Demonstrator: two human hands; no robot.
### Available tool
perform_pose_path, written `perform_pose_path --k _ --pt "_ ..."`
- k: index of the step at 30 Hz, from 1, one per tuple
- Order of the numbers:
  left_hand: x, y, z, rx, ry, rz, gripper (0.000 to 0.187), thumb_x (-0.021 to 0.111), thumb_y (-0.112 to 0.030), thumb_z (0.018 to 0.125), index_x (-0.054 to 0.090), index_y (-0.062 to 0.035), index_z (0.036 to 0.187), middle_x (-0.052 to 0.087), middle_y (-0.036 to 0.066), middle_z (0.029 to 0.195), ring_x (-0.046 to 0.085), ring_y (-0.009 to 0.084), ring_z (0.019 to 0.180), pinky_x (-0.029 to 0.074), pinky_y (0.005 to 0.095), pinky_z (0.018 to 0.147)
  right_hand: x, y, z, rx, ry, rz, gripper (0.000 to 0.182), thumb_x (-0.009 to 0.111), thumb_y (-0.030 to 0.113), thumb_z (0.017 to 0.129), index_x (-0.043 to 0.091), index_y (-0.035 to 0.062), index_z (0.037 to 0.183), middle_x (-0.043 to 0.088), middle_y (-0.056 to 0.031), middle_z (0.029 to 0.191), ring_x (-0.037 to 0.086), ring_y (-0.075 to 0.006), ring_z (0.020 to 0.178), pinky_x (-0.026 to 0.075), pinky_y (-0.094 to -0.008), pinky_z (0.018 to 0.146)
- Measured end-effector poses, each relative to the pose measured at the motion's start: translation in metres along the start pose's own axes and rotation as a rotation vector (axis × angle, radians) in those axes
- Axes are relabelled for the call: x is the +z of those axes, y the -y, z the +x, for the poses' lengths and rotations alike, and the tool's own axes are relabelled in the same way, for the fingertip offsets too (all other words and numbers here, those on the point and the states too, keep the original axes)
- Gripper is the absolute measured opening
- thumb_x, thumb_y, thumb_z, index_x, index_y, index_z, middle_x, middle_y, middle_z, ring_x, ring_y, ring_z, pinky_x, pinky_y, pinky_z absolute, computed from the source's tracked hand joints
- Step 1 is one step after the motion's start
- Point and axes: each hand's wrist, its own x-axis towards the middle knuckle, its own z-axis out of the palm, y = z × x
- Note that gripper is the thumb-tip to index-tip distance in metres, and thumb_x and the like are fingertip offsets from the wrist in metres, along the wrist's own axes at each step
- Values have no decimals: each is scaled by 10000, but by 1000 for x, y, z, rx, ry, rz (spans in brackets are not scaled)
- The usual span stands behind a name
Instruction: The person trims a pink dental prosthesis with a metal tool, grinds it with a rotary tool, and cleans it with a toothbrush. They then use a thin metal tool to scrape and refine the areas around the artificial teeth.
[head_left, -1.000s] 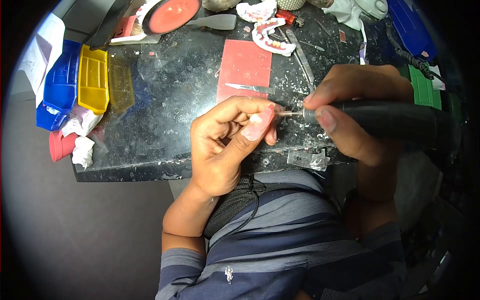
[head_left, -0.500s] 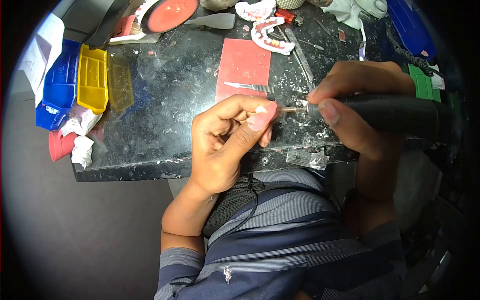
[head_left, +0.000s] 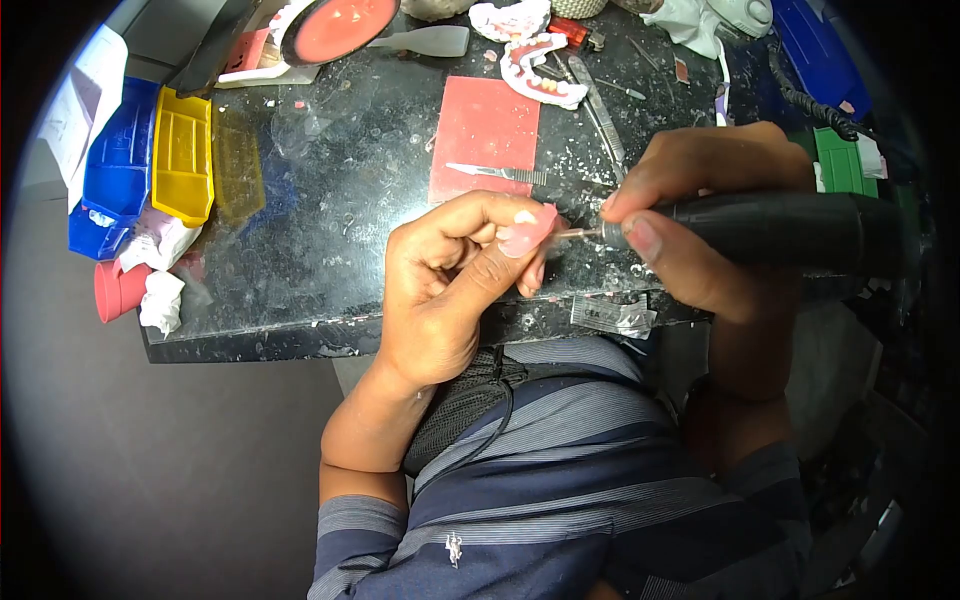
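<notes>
Between the thumb and fingers of my left hand (head_left: pixel 445 270) is a small pink denture piece (head_left: pixel 524 238) with a white tooth on it. My right hand (head_left: pixel 700 215) grips a thick black rotary handpiece (head_left: pixel 780 228), whose thin metal bur (head_left: pixel 580 233) points left, its tip right at the denture's edge. Just beyond my left hand, a scalpel (head_left: pixel 495 172) lies across a flat pink wax sheet (head_left: pixel 488 125). White and pink shavings are scattered on the black bench top around and beyond my hands.
Dental models (head_left: pixel 540 75) with teeth and a metal tool (head_left: pixel 598 115) lie at the back. A pan of pink material (head_left: pixel 345 28) stands back left, near blue and yellow bins (head_left: pixel 183 155). A torn silver packet (head_left: pixel 612 316) sits at the front edge (head_left: pixel 260 345).
My right hand and the handpiece have shifted slightly left and tilted a little, with the bur closer in to the denture piece. My left hand stays nearly in place.
</notes>
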Motion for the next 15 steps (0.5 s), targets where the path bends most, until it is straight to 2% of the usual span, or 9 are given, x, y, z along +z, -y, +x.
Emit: perform_pose_path --k 15 --pt "-1 0 -1 4 -10 -5 199 564 -54 975 629 90 1097 661 97 869 585 108 737 469 243 681 -3 -2 1 6 7 -3 167 694 143 664 662 -17 700 662 -133 653 616 -167 522 451 -261 498"
